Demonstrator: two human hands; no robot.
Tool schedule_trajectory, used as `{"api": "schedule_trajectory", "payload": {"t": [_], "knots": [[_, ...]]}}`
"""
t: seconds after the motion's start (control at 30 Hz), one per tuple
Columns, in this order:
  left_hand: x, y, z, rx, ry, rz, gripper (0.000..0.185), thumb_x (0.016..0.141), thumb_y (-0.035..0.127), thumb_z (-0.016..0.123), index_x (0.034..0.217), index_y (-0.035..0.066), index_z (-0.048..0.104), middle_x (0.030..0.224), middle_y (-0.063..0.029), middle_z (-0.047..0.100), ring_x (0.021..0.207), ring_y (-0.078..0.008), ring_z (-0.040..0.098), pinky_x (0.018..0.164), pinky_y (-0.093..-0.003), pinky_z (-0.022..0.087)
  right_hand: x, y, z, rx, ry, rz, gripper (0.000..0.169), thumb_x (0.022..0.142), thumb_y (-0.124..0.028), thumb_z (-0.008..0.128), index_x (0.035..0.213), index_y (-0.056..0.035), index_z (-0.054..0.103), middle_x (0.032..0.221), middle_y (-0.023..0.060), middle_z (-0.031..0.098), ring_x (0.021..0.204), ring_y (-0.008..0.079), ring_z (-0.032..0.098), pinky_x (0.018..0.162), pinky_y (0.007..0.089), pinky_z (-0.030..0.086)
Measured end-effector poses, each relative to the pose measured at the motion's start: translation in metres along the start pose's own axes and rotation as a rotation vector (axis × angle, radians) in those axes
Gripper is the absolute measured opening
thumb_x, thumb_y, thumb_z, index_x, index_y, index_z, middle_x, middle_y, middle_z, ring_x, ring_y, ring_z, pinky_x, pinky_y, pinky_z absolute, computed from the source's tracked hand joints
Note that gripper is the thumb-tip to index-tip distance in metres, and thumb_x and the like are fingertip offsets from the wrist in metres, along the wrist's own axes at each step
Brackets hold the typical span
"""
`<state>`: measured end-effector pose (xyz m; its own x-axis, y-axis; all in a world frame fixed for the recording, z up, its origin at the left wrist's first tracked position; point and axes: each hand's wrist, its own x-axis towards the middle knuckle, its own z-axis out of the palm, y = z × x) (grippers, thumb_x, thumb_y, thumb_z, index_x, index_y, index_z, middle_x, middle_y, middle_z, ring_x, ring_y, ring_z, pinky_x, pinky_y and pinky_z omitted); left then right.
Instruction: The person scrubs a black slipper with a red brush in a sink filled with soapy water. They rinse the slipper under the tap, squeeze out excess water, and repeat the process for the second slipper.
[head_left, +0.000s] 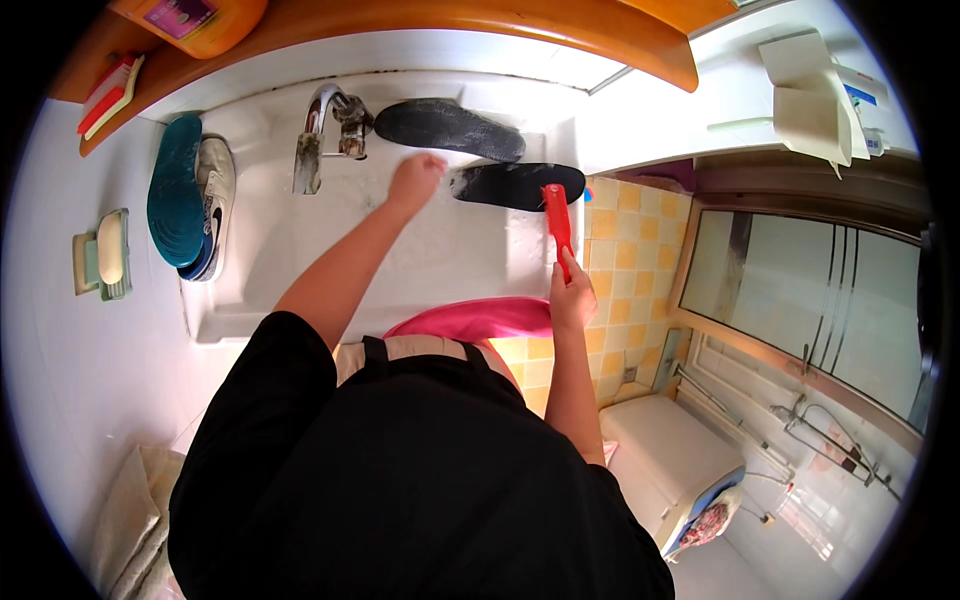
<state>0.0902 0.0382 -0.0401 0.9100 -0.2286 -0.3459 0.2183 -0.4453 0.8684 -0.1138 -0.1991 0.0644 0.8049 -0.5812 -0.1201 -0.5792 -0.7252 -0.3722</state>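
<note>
My right hand (574, 298) grips the handle of a red plastic brush (557, 210). The brush's head overlaps the right part of a black insole (499, 184), whose left end bears whitish marks. Behind it lies a dark grey insole (442, 126) streaked with white residue. My left hand (417, 182) hovers by the left ends of these insoles, fingers curled together; I see nothing in them. Both insoles lie in a white sink (337, 262) beneath a corroded metal tap (309, 150). At the sink's left side, a teal insole (176, 195) leans over a white sneaker (217, 187).
A soap dish (115, 289) with a bar of soap is on the left wall. An orange shelf (450, 19) overhangs the back, carrying an orange container (202, 30) and a red-and-white brush (109, 97). Pink fabric or plastic (472, 318) borders the sink's front. A washing machine (667, 442) stands right.
</note>
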Motion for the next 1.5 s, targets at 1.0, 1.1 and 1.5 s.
{"api": "schedule_trajectory", "payload": {"t": [1.0,1.1,1.5], "knots": [[-0.088,-0.018,0.019,-0.740,-0.080,-0.486,0.024,0.080,0.000,0.057,0.101,-0.003,0.045,0.090,-0.0146,0.056,0.073,-0.0258,0.063,0.062,-0.0335,0.058,0.004,-0.026,0.046,-0.214,-0.144,-0.364,0.029,0.084,-0.035,0.056,0.113,-0.0366,0.056,0.076,0.0054,0.059,0.070,0.0254,0.061,0.058,0.0376,0.048],[-0.091,-0.021,0.005,-0.716,-0.116,-0.508,0.025,0.079,-0.002,0.057,0.100,-0.004,0.044,0.090,-0.0157,0.056,0.072,-0.0274,0.063,0.060,-0.0352,0.058,0.030,-0.012,0.032,-0.269,0.029,-0.210,0.030,0.084,-0.035,0.056,0.113,-0.0352,0.058,0.077,0.0054,0.060,0.068,0.0262,0.061,0.057,0.0370,0.048],[-0.136,-0.049,-0.025,-0.331,-0.386,-0.416,0.022,0.074,-0.004,0.056,0.096,-0.003,0.054,0.084,-0.0154,0.059,0.067,-0.0256,0.063,0.055,-0.0345,0.055,-0.036,-0.022,0.047,0.159,-0.125,-0.035,0.038,0.080,-0.027,0.060,0.118,-0.0255,0.057,0.097,0.0074,0.065,0.072,0.0235,0.063,0.064,0.0349,0.049]]}}
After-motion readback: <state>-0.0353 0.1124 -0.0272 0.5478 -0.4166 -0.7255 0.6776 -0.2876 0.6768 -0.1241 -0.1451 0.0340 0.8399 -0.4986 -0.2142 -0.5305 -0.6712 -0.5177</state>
